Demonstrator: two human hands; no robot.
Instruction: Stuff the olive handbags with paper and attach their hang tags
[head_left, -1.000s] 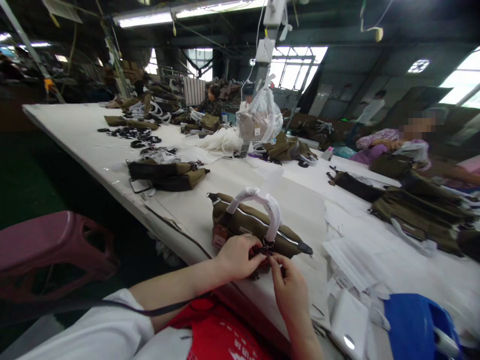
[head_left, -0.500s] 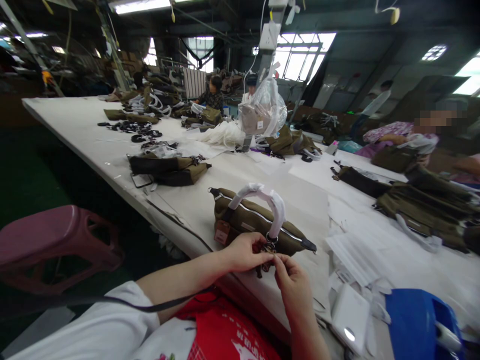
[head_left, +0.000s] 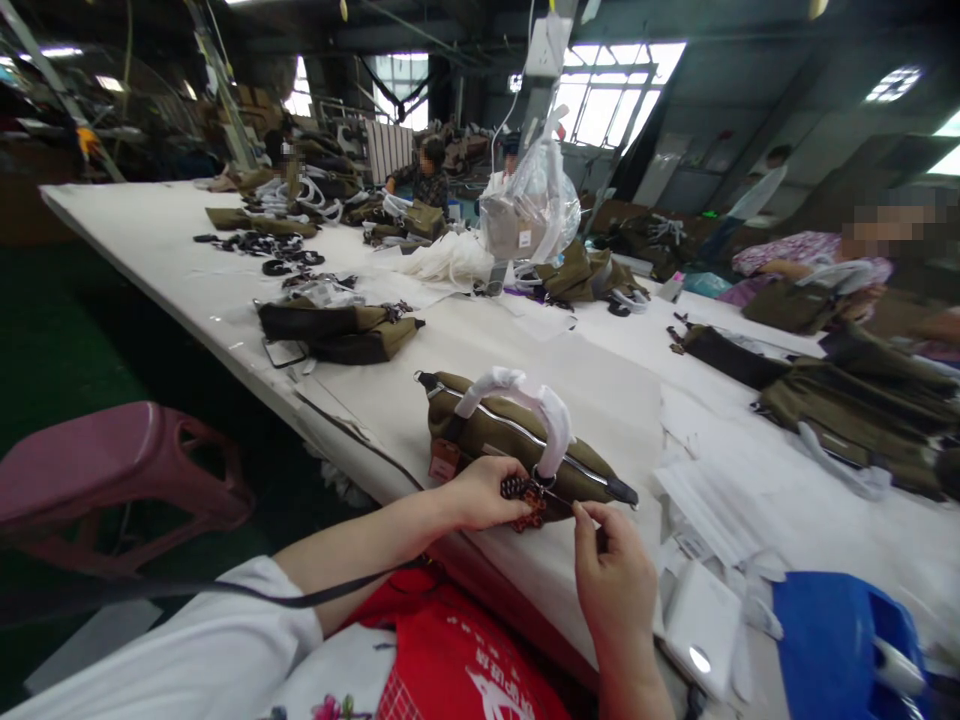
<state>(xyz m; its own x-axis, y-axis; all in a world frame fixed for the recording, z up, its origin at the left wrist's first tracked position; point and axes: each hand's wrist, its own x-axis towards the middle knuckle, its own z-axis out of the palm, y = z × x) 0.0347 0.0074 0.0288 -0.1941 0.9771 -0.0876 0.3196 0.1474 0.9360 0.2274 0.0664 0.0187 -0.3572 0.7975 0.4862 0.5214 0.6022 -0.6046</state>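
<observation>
On the table in front of me stands an olive handbag [head_left: 517,430] with a silver zip and a white-wrapped handle [head_left: 556,425]. My left hand [head_left: 487,495] is closed around a small patterned dark-and-orange piece [head_left: 531,505] by the ring at the handle's near end; its exact kind is unclear. To the right, my right hand [head_left: 616,560] pinches the end of a thin dark strand [head_left: 559,500] stretched from that piece. A brown tag [head_left: 444,460] hangs at the bag's left side.
More olive bags [head_left: 337,330] lie farther back on the white table [head_left: 480,345], with others [head_left: 862,420] to the right. A white device [head_left: 701,625] and a blue container [head_left: 840,640] are near my right arm. A pink stool [head_left: 90,460] stands left. Several people work beyond.
My right hand has moved right, away from my left, drawing the thin strand out between them. The patterned piece shows more clearly in my left hand. The handbag has hardly moved.
</observation>
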